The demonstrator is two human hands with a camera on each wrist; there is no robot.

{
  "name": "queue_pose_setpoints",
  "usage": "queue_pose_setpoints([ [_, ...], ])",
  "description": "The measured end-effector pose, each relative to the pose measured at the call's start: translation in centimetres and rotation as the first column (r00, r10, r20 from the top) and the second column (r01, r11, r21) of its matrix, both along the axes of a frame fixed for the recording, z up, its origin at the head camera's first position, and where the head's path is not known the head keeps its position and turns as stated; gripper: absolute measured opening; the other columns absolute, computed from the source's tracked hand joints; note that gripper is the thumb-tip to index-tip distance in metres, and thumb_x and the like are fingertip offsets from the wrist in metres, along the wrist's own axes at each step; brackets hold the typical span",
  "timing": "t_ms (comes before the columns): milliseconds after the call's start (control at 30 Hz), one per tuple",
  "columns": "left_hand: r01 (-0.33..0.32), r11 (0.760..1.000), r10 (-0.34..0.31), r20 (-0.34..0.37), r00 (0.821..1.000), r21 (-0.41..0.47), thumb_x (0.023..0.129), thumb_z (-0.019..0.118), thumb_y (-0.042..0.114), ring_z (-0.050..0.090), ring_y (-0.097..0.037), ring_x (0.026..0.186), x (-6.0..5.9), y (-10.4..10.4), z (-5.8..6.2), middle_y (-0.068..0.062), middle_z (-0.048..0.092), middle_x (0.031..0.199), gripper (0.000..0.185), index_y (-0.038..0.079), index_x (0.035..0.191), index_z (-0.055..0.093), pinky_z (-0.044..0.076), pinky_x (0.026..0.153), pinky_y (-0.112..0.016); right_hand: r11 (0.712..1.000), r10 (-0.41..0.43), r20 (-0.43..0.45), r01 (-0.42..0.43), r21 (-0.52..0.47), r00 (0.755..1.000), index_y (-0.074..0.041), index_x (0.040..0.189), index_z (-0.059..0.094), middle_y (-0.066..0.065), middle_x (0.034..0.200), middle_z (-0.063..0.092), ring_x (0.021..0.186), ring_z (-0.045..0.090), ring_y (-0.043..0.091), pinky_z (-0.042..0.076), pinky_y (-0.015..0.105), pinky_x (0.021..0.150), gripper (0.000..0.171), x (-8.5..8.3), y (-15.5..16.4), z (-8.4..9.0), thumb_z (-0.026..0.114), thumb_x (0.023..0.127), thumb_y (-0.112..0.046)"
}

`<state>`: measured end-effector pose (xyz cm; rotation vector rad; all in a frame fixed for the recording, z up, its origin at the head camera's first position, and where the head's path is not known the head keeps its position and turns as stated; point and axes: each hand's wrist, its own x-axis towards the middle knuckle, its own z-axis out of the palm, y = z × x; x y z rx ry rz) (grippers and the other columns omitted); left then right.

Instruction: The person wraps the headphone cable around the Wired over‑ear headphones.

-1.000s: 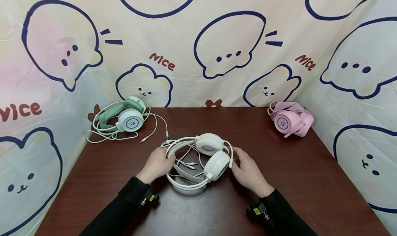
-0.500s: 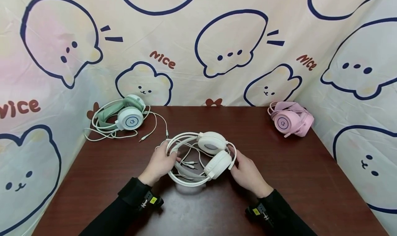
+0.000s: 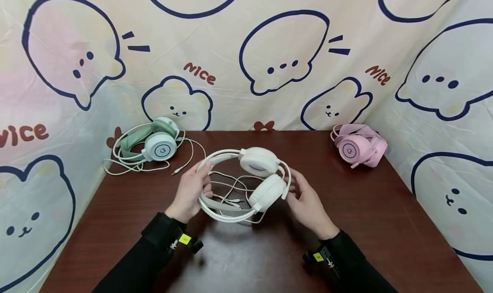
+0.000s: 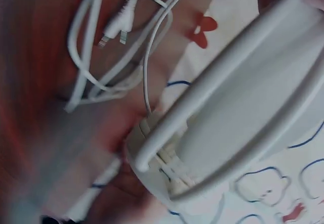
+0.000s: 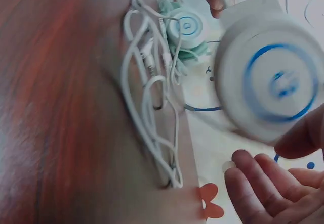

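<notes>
White headset (image 3: 246,184) now hangs lifted off the wooden table (image 3: 366,207), between both hands; left hand (image 3: 189,193) grips its headband; right hand (image 3: 306,203) pinches an earcup's edge; its cable (image 3: 231,190) dangles, so it seems ready for handling.

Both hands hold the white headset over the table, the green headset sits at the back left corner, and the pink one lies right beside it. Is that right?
Not quite. The pink headset is not beside the green headset; it sits at the back right corner of the table, as the head view shows. The rest holds: the left hand and right hand hold the white headset.
</notes>
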<state>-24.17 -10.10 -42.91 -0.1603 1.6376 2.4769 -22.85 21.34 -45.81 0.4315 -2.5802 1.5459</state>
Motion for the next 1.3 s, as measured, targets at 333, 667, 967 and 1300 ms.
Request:
queue_pose_setpoints([
  [333, 0.084, 0.942, -0.111, 0.063, 0.992, 0.326, 0.113, 0.038, 0.04, 0.035, -0.009, 0.05, -0.6, -1.8, 3.0, 0.004, 0.03, 0.063, 0.041, 0.017, 0.148, 0.034, 0.059, 0.075, -0.028, 0.867, 0.377, 0.241, -0.249, -0.431, 0.894, -0.003, 0.148, 0.047, 0.027, 0.147, 0.054, 0.134, 0.059, 0.026, 0.047, 0.044, 0.114, 0.045, 0.1, -1.8, 0.4, 0.056, 0.108, -0.023],
  [667, 0.072, 0.887, -0.133, 0.104, 0.986, 0.457, 0.114, 0.034, 0.033, 0.032, -0.006, 0.051, -0.6, -1.5, 2.8, 0.002, 0.042, 0.09, 0.031, 0.019, 0.142, 0.04, 0.041, 0.057, -0.016, 0.832, 0.418, 0.237, -0.265, -0.487, 0.877, -0.023, 0.16, 0.03, 0.003, 0.161, 0.038, 0.149, 0.04, 0.023, 0.042, 0.023, 0.111, 0.067, -0.2, -5.3, 0.6, 0.064, 0.103, -0.015],
  [967, 0.071, 0.836, -0.161, 0.119, 0.98, 0.544, 0.114, 0.034, 0.032, 0.032, -0.006, 0.051, -0.3, -1.5, 3.3, 0.002, 0.038, 0.083, 0.028, 0.017, 0.137, 0.04, 0.034, 0.047, -0.016, 0.719, 0.362, 0.17, -0.158, -0.677, 0.917, -0.007, 0.143, 0.05, 0.0, 0.113, 0.072, 0.105, 0.071, 0.013, 0.055, 0.034, 0.101, 0.036, -0.7, -4.9, 0.2, 0.05, 0.111, -0.023],
  [1300, 0.015, 0.835, -0.145, 0.194, 0.97, 0.551, 0.11, 0.04, 0.047, 0.034, -0.007, 0.045, -0.8, -2.4, 2.8, 0.005, 0.034, 0.062, 0.036, 0.014, 0.123, 0.046, 0.035, 0.044, -0.018, 0.821, -0.193, 0.084, 0.208, -0.532, 0.978, -0.005, 0.119, 0.07, 0.0, 0.073, 0.06, 0.052, 0.047, 0.008, 0.037, 0.02, 0.045, 0.03, -1.1, -3.6, -0.6, 0.072, 0.1, -0.028],
])
